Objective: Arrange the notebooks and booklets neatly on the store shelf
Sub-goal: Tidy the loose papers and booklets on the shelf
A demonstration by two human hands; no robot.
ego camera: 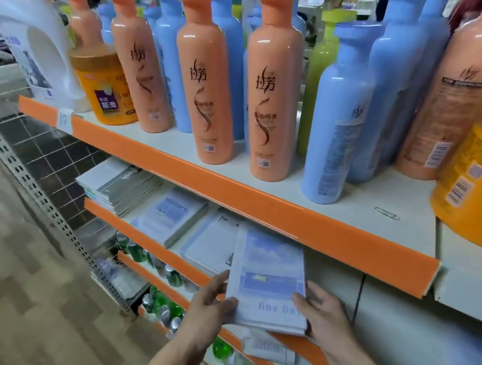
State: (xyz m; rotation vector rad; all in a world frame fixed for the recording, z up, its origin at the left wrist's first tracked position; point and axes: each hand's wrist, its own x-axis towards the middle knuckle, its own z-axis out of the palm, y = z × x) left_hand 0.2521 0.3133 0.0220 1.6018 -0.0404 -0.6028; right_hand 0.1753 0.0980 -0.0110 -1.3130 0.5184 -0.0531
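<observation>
A stack of pale blue "fine Day" notebooks (269, 280) juts out over the front edge of the second shelf (143, 238). My left hand (210, 306) grips the stack's left near corner, thumb on the cover. My right hand (323, 315) holds its right side, thumb on top. To the left on the same shelf lie a white booklet pile (212, 242), a blue-cover pile (171, 214) and a grey notebook stack (117, 184). The back of the shelf is hidden under the shelf above.
The upper shelf (232, 187) carries orange, blue and green bottles, yellow tubs and a white jug. Lower shelves hold green bottles (166, 299) and cans, with a small white box (269, 349) below the stack. A wood-look floor lies at the left.
</observation>
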